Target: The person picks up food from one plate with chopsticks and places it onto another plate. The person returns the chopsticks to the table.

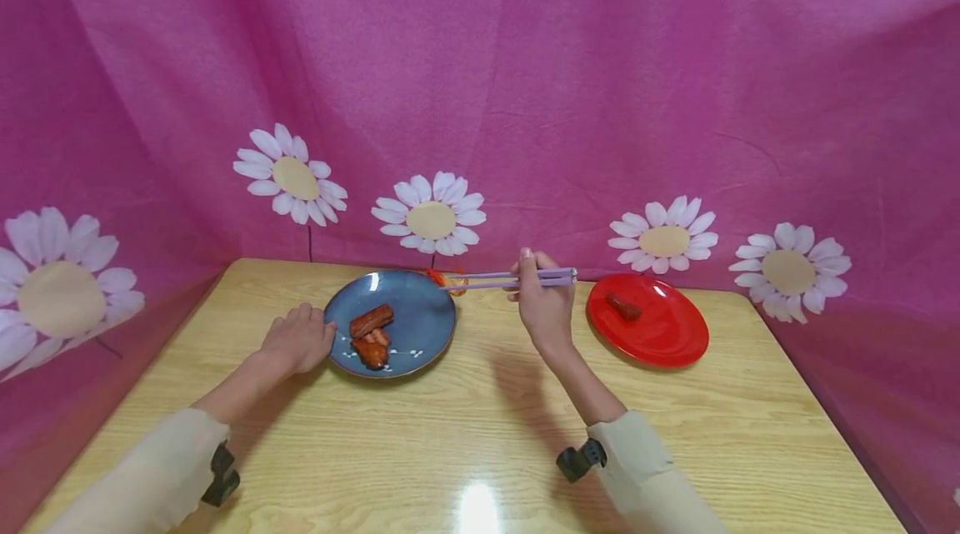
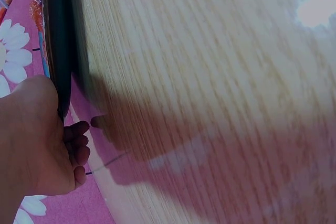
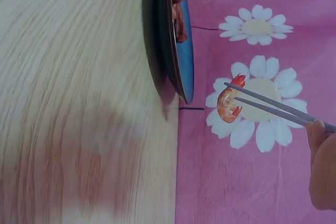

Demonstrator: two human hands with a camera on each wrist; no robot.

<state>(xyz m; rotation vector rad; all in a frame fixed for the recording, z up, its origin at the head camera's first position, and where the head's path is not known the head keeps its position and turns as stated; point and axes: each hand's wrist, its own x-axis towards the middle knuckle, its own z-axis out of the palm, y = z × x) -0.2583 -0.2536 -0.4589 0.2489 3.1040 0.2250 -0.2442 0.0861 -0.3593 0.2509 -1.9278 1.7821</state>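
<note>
My right hand (image 1: 546, 305) holds a pair of light purple chopsticks (image 1: 517, 276). Their tips pinch a cooked orange shrimp (image 3: 229, 103), raised above the table near the right rim of the blue plate (image 1: 420, 313). On that plate lie a piece of ribs (image 1: 371, 320) and a glossy brown piece of meat (image 1: 372, 351), with a paler piece between them. At the plate's left rim, my left hand (image 1: 300, 338) grips the edge, thumb over it and fingers (image 2: 79, 150) curled below.
To the right, a red plate (image 1: 675, 326) carries a small dark red drumstick (image 1: 624, 307). The wooden table (image 1: 420, 451) ends at a pink curtain (image 1: 525, 101) printed with white daisies, close behind both plates.
</note>
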